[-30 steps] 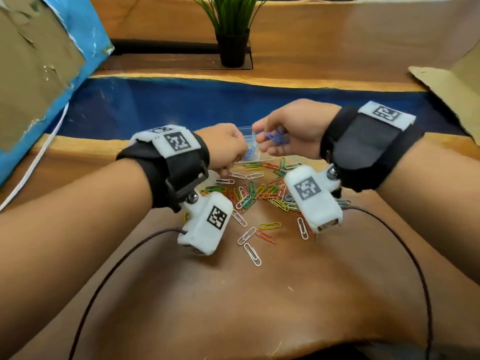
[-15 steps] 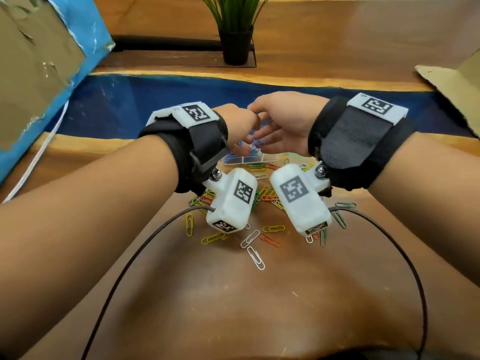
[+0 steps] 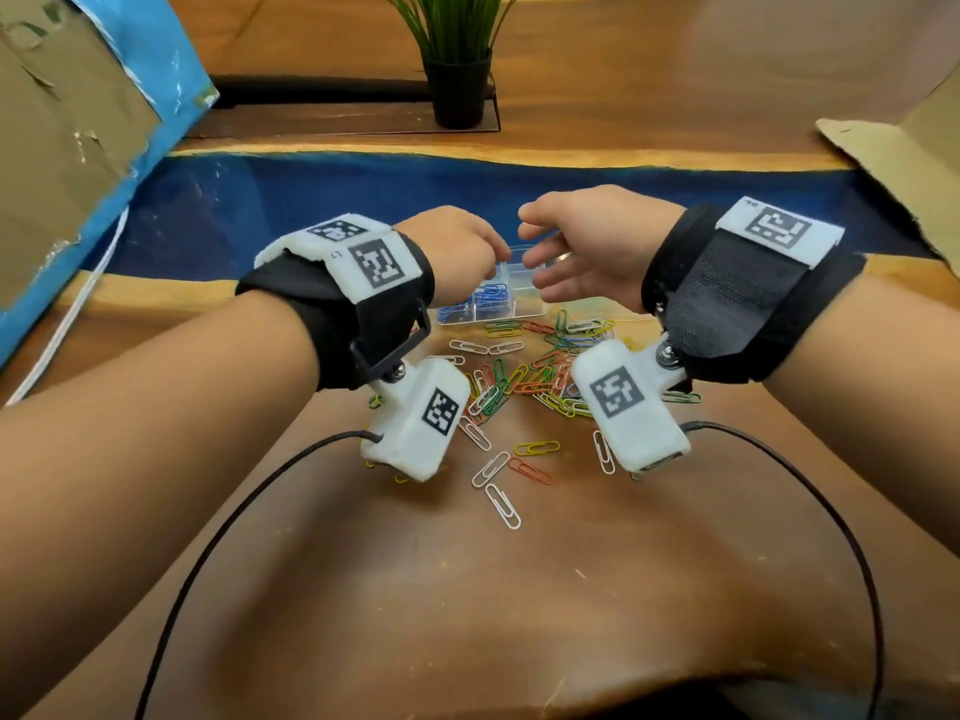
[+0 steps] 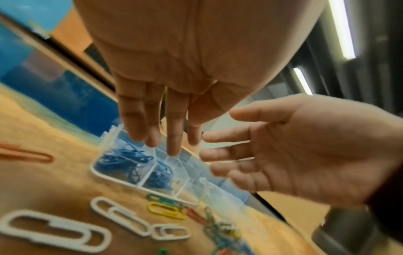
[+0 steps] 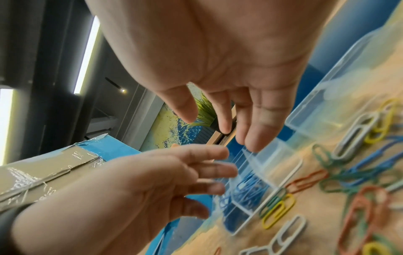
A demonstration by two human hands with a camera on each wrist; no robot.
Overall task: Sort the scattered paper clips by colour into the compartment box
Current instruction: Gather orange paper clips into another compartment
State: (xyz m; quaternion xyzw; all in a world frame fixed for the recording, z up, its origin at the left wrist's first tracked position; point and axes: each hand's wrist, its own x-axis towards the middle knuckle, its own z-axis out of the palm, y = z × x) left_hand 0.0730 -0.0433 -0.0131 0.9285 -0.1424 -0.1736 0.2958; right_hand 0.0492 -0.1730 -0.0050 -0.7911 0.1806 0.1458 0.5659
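Grip, head view: left hand (image 3: 457, 249) and right hand (image 3: 587, 252) hover above the clear plastic compartment box (image 3: 511, 298), fingers loosely spread, nothing pinched in either.
Change, head view: a second ago the right hand held a bunch of blue clips at the box; now both hands are bare, so that bunch is likely delivered and blue is likely almost sorted.
Box, head view: it sits past the pile toward the far edge of the brown wooden bench (image 3: 519, 589); blue paper clips (image 3: 488, 296) fill its left compartments, the rest look bare.
Pile, head view: mixed coloured wire paper clips (image 3: 535, 379) lie scattered just nearer than the box, white, green, yellow, red.
Left wrist view: left-hand fingers (image 4: 174, 138) point straight down over the box (image 4: 117, 179); two compartments hold blue clips (image 4: 124, 158).
Right wrist view: right hand (image 5: 229, 69) spread, empty; the open clear lid (image 5: 340, 96) lies beside the box; some blue clips remain in the pile (image 5: 359, 172).
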